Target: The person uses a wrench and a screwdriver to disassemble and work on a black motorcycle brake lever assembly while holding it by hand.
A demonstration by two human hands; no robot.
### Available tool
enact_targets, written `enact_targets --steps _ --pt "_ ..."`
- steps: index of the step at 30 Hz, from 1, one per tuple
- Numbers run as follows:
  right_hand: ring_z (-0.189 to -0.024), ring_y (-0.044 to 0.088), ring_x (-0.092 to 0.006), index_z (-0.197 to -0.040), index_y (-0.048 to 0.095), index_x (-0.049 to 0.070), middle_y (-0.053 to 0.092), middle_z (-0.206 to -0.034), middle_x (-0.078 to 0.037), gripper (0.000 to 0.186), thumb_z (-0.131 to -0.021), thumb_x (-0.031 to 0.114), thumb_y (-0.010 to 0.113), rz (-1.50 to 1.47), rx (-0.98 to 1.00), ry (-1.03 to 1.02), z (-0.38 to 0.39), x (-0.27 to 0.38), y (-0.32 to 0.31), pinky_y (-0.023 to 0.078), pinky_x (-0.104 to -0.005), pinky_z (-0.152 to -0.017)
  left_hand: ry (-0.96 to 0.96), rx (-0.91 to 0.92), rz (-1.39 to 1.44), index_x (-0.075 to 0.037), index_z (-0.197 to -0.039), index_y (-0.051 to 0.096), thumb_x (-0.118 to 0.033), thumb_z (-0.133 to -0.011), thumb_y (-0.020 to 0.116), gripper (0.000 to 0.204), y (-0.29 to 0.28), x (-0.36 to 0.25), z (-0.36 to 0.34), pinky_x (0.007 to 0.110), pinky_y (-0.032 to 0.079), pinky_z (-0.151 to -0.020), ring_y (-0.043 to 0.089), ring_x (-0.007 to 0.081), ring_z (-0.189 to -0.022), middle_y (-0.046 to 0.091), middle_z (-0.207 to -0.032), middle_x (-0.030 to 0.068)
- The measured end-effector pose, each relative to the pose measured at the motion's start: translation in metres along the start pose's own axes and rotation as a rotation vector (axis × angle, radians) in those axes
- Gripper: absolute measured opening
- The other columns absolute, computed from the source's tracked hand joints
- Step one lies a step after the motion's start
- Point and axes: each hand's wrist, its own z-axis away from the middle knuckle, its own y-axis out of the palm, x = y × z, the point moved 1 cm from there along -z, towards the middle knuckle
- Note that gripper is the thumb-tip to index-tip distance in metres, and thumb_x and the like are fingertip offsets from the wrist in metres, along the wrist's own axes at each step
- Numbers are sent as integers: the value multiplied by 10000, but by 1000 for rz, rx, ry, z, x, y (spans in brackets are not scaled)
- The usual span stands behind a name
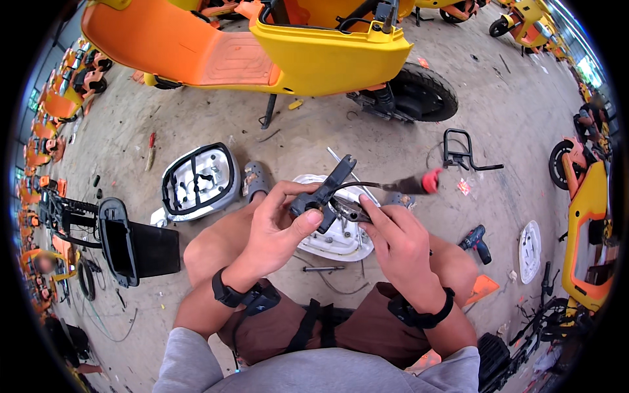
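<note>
Left hand (278, 229) clamps black bracket (325, 190) between thumb and fingers, likely steadying it; right hand (403, 237) pinches metal piece (350, 210) at bracket's right — both above white shell (341, 247).

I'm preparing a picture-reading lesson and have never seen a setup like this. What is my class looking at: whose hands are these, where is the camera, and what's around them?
There is no robot: a person works with two bare hands. This single picture comes from a wide fisheye camera worn on their head, looking down, so straight edges bend near the rim.

The left hand grips a black part. The fingertips of the right hand are at a small metallic piece beside it; their exact grip is hard to see.

Below the hands, on the floor, lies a white shell. A black-rimmed white tray lies to the left, a power drill to the right. A yellow-and-orange scooter stands ahead.
</note>
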Motion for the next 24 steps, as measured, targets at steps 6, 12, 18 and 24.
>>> enact_targets --steps 6,12,18,24 --pt "-708 588 -249 -1244 670 -7 636 -875 -125 459 -791 -22 743 -187 80 210 4 -2 -12 486 -330 -683 -22 -94 116 11 -1248 521 -315 -1010 622 416 -15 6 -11 301 537 -767 678 175 -897 664 -1008 104" --pt "-696 619 -162 -1444 460 2 679 -915 -75 469 -1084 302 440 -1269 -155 969 12 -4 -7 525 -312 -685 -8 -89 63 -38 -1266 461 -349 -999 613 437 -14 9 -16 335 528 -825 664 237 -949 668 -1057 213" --pt "-547 517 -163 -1467 325 34 524 -743 -65 482 -1089 326 394 -1758 235 1377 7 -21 -4 504 -356 -553 9 -88 -17 -47 -1279 458 -337 -985 638 451 -14 10 -14 315 528 -816 665 219 -978 667 -1084 204" --pt "-474 328 -84 -1440 402 54 453 -737 -25 423 -1094 298 399 -1508 337 1512 11 0 2 337 -258 -416 20 -165 -79 -70 -1282 469 -347 -990 628 433 -24 10 -14 226 472 -684 641 125 -887 696 -1044 186"
